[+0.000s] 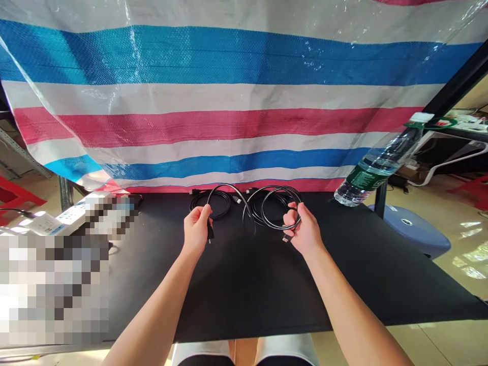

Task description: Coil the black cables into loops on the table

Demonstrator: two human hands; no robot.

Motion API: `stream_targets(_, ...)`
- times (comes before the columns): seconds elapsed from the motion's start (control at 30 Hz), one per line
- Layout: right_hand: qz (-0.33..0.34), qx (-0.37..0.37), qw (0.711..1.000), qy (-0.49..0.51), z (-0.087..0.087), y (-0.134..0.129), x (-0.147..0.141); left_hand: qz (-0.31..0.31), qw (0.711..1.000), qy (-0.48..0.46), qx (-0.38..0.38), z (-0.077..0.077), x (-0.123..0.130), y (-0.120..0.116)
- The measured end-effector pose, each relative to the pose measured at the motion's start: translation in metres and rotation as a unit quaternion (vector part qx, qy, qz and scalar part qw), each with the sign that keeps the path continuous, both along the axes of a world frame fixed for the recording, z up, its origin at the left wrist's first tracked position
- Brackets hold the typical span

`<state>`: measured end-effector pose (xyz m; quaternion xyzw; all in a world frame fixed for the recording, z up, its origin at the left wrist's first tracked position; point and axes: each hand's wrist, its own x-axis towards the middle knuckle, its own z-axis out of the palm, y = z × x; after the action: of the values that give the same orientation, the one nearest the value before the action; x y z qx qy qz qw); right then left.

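A black cable point(231, 186) with a plug at each end runs between my hands. My left hand point(196, 226) is closed in a pinch on one end, its plug point(210, 233) pointing down. My right hand point(305, 227) is closed around loops of the same cable, and a second plug point(286, 238) with a metal tip sticks out below the fingers. Behind my left hand another coiled black cable point(222, 217) lies on the black tabletop point(244, 284). Past the held loops, near my right hand, more coiled black cable rests on the table, partly hidden.
A striped plastic sheet point(236, 96) hangs along the table's back edge. A water bottle point(375, 168) stands at the back right. At the left lies a white power strip point(74, 213); blurring hides what is near it. A blue stool point(414, 229) is beyond the right edge.
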<state>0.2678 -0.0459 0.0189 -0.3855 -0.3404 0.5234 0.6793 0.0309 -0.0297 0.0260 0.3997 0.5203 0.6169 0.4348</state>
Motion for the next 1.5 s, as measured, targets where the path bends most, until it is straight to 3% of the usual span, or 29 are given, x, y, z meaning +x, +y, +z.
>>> stream_targets(0.33, 0.159, -0.033, 0.987, -0.004, 0.0, -0.007, 0.001, -0.01, 0.998, 0.057, -0.002, -0.002, -0.001, -0.001)
stream_targets(0.47, 0.188, -0.034, 0.982, 0.006, -0.003, -0.003, 0.002, -0.027, 0.996, 0.086, 0.003, -0.004, -0.001, -0.002)
stream_targets(0.73, 0.177, -0.016, 0.983, -0.038, -0.004, -0.007, 0.0, -0.055, 0.985, 0.166, 0.005, -0.003, 0.005, -0.006)
stream_targets(0.93, 0.212, -0.014, 0.976, -0.044, -0.007, -0.007, -0.012, 0.002, 0.96, 0.279, 0.006, -0.003, 0.028, -0.019)
stream_targets(1.07, 0.139, 0.064, 0.971, -0.184, -0.019, -0.006, -0.017, 0.005, 0.961, 0.276, 0.006, -0.006, 0.041, -0.026)
stream_targets(1.17, 0.086, 0.048, 0.951, -0.292, -0.024, -0.006, -0.017, 0.037, 0.967, 0.252, 0.008, -0.006, 0.041, -0.029)
stream_targets(1.27, 0.087, 0.032, 0.959, -0.267, -0.024, -0.007, -0.016, 0.069, 0.973, 0.222, 0.009, -0.005, 0.035, -0.028)
stream_targets(1.37, 0.082, 0.047, 0.983, -0.159, -0.016, -0.007, -0.015, 0.022, 0.983, 0.185, 0.0, -0.005, 0.029, -0.024)
stream_targets(1.5, 0.118, 0.069, 0.989, -0.053, -0.005, -0.01, -0.014, -0.15, 0.979, 0.131, -0.046, -0.012, 0.035, -0.021)
